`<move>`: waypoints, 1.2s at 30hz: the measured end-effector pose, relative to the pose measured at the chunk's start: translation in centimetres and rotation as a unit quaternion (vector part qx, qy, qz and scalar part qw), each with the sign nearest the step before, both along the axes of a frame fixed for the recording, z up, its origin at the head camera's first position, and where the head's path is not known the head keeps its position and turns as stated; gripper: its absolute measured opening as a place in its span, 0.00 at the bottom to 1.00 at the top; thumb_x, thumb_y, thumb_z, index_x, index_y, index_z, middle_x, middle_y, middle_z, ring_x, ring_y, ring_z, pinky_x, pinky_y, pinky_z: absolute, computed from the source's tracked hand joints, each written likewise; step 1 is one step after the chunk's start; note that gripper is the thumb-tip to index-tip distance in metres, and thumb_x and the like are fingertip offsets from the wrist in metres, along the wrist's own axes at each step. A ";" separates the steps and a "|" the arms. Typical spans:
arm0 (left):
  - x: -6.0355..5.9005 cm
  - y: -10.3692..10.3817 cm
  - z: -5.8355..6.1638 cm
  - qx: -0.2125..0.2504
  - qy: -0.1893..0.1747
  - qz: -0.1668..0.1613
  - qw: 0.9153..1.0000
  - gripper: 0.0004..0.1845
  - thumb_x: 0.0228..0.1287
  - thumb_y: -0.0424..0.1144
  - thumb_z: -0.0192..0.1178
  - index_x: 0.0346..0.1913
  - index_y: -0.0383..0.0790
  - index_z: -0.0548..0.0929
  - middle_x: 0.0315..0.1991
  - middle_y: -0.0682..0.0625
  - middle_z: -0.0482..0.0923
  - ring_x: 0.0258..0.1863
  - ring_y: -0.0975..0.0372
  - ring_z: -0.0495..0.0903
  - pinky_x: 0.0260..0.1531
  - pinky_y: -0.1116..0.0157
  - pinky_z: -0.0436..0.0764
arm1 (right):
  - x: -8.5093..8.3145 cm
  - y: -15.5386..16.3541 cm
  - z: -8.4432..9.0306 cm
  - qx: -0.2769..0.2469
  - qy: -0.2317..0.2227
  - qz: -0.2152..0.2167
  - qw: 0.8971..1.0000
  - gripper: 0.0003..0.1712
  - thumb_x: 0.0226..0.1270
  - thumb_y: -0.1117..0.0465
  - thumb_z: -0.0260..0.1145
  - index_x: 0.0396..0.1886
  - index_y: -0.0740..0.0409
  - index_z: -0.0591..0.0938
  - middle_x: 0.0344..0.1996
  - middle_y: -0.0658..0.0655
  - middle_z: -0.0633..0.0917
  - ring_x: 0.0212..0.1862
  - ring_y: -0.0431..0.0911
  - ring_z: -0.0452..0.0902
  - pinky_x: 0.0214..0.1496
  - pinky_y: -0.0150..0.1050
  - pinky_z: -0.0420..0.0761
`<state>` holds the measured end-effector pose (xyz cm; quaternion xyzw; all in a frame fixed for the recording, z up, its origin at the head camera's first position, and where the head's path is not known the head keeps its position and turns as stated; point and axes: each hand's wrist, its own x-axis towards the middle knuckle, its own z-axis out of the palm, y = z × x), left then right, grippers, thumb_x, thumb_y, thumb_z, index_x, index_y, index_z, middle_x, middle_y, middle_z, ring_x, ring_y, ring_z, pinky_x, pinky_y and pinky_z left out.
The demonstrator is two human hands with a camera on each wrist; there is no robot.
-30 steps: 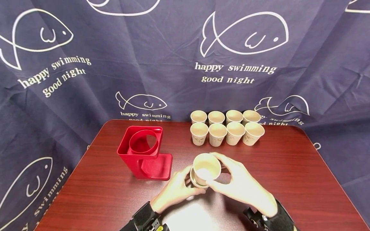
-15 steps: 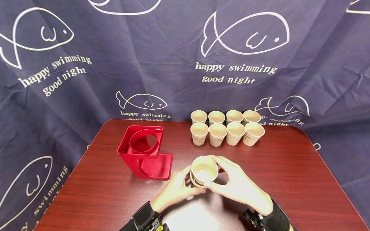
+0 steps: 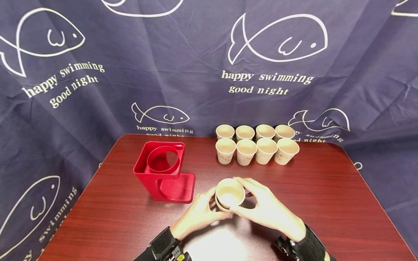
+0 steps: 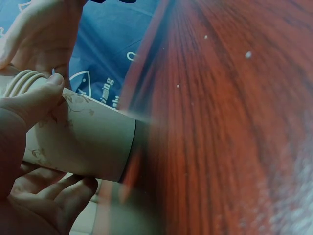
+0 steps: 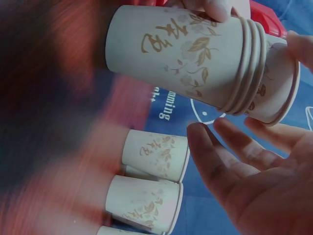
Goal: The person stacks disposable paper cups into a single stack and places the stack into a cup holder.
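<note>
My left hand (image 3: 199,214) grips a stack of nested paper cups (image 4: 98,134), thumb on one side and fingers curled round the other. In the right wrist view the cup stack (image 5: 181,58) shows brown leaf and flower print and rims packed close together. One more paper cup (image 3: 230,192) sits partly inside the stack's mouth, its rim a short way past the other rims. My right hand (image 3: 272,208) holds this upper cup near its rim between thumb and fingers.
Several paper cups (image 3: 245,152) stand upright in two rows at the table's back. A red plastic holder (image 3: 147,185) with a round ring on top stands to the left. Behind the wooden table (image 3: 333,195) hangs a blue fish-print cloth (image 3: 202,72).
My right hand has lowered the upper cup deeper into the stack, moving slightly left and toward me. My left hand has kept its place round the stack.
</note>
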<state>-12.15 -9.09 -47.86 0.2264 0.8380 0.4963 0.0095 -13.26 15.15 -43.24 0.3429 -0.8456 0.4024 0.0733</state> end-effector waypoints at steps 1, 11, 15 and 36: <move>0.0 0.0 0.0 -0.001 0.002 0.000 1.000 0.39 0.51 0.56 0.79 0.67 0.57 0.76 0.51 0.62 0.86 0.48 0.71 0.83 0.53 0.69 0.82 | 0.0 0.0 -0.1 0.002 -0.002 -0.001 1.000 0.41 0.59 0.48 0.80 0.70 0.52 0.76 0.59 0.47 0.83 0.56 0.39 0.80 0.50 0.41 0.86; -0.1 0.1 0.0 0.008 -0.006 -0.004 1.000 0.39 0.51 0.54 0.80 0.67 0.57 0.76 0.52 0.61 0.86 0.50 0.70 0.83 0.56 0.68 0.82 | -0.1 -0.1 -0.8 0.015 -0.024 -0.003 1.000 0.41 0.59 0.45 0.79 0.71 0.48 0.75 0.60 0.45 0.82 0.56 0.38 0.80 0.50 0.44 0.87; -0.1 0.1 0.0 0.007 -0.008 -0.004 1.000 0.40 0.51 0.53 0.80 0.68 0.56 0.76 0.52 0.60 0.86 0.50 0.70 0.83 0.56 0.68 0.82 | -0.1 0.0 -1.0 0.016 -0.018 0.001 1.000 0.42 0.59 0.46 0.80 0.71 0.50 0.75 0.60 0.46 0.82 0.56 0.39 0.80 0.50 0.44 0.87; -0.1 0.0 -0.2 0.014 -0.007 -0.008 1.000 0.37 0.53 0.55 0.79 0.66 0.55 0.77 0.52 0.61 0.86 0.49 0.70 0.83 0.56 0.68 0.82 | 0.3 0.0 -1.1 0.060 -0.019 -0.013 0.998 0.43 0.60 0.39 0.77 0.72 0.47 0.74 0.61 0.44 0.81 0.58 0.38 0.80 0.57 0.41 0.84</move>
